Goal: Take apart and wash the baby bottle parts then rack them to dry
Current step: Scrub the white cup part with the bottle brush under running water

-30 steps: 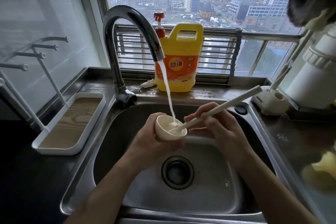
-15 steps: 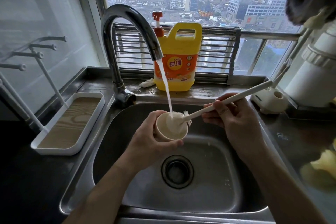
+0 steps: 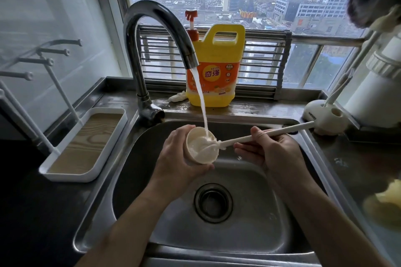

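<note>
The sink (image 3: pixel 271 234) and tap (image 3: pixel 152 19) are glossy metal. The cup (image 3: pixel 208 158), brush handle (image 3: pixel 271 134) and yellow jug (image 3: pixel 219 54) look like smooth plastic. The tray (image 3: pixel 104 158) floor shows wood grain.

Left hand (image 3: pixel 180 158): over the sink (image 3: pixel 134 175), holding the bottle cap (image 3: pixel 201 149) under the faucet (image 3: pixel 156 34).
Right hand (image 3: pixel 275 154): just right of the left hand, gripping the brush (image 3: pixel 288 129), whose head sits in the cap.
Drain (image 3: pixel 213 202): in the sink floor, below and between both hands.
Detergent jug (image 3: pixel 217 67): behind both hands, on the ledge before the window.
Drying rack (image 3: pixel 86 145): well left of the left hand, on the table.
Brush holder (image 3: pixel 325 117): right of and behind the right hand, on the table.
</note>
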